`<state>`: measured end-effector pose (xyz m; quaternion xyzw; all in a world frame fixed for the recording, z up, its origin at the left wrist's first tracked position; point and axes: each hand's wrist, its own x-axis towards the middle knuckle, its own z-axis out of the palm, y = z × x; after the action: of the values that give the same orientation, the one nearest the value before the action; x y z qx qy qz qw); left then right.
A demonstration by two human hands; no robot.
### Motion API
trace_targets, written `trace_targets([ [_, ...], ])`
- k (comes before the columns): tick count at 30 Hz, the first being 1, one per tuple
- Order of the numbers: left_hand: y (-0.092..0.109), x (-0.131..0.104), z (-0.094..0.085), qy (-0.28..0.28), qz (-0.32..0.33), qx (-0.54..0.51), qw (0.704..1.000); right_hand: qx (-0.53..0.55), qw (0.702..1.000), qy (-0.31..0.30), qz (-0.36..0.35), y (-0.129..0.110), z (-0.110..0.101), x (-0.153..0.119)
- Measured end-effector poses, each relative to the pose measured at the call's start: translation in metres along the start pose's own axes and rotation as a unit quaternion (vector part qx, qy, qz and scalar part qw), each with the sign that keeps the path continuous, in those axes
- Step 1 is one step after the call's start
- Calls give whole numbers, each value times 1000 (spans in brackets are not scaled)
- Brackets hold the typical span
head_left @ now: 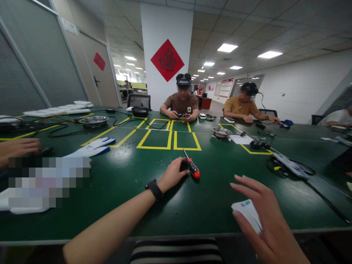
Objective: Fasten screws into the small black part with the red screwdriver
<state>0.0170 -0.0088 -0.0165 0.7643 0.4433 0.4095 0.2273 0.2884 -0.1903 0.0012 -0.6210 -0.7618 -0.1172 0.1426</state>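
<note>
My left hand [173,173], with a black watch on its wrist, rests low over the table, its fingers curled. A small dark thing shows between thumb and forefinger, but I cannot make out what it is. Right beside those fingertips lies a screwdriver [194,170] with a red and black handle, its metal shaft pointing away from me. My right hand [265,209] hovers at the near right, fingers and thumb spread. Partly hidden beneath it is a flat white piece with blue printing [246,212]; the hand does not appear to grip it.
Yellow tape [154,148] marks rectangles on the green table [132,216]. Metal bowls [221,132] stand left and right, with white gloves [92,147] and another person's hand [19,151] at left. Black blocks [260,143] and cables lie at right. Two people sit opposite.
</note>
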Motion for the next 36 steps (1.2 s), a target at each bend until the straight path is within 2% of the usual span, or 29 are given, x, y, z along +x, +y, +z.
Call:
trace_targets([
  [3, -3, 1, -2, -3, 5, -10, 1000, -1, 998, -52, 28, 9, 17, 46],
  [7, -3, 2, -2, 2, 13, 2, 1000, 2, 995, -75, 60, 20, 45, 65],
  [8, -2, 1, -2, 0, 12, -2, 1000, -2, 994, -70, 84, 19, 46, 68],
  [10, 0, -1, -3, -8, 3, -13, 1000, 9, 990, -101, 94, 12, 37, 76],
  [12, 4, -3, -7, -10, -4, -17, 1000, 14, 991, -117, 60, 0, 20, 93],
  [15, 12, -2, -19, 34, 18, 16, 999, -22, 997, -67, -30, -21, -3, 134],
  [18, 12, 4, -38, 120, 53, 79, 988, -52, 974, -95, -198, -40, 0, 181],
  [21, -9, 14, -60, 190, 26, 164, 968, -71, 933, -141, -324, -43, 23, 220],
  [24, -45, 21, -77, 208, -79, 226, 948, -40, 901, -176, -394, -33, 43, 243],
  [26, -69, 24, -83, 166, -164, 223, 947, 19, 907, -173, -384, -27, 52, 250],
  [27, -78, 25, -85, 145, -198, 211, 946, 82, 916, -154, -361, -26, 57, 251],
  [28, -85, 26, -86, 128, -219, 196, 947, 179, 926, -110, -313, -27, 62, 251],
  [29, -89, 26, -86, 114, -229, 183, 949, 311, 918, -51, -241, -30, 67, 251],
  [30, -92, 27, -86, 105, -232, 171, 952, 461, 876, 18, -140, -35, 74, 250],
  [31, -92, 27, -86, 95, -232, 160, 955, 604, 793, 74, -25, -40, 81, 249],
  [32, -91, 26, -86, 85, -231, 151, 957, 715, 688, 98, 80, -45, 87, 249],
  [33, -89, 26, -85, 76, -231, 144, 959, 742, 654, 100, 112, -50, 93, 248],
  [36, -80, 24, -86, 56, -239, 133, 960, 775, 611, 81, 142, -53, 103, 246],
])
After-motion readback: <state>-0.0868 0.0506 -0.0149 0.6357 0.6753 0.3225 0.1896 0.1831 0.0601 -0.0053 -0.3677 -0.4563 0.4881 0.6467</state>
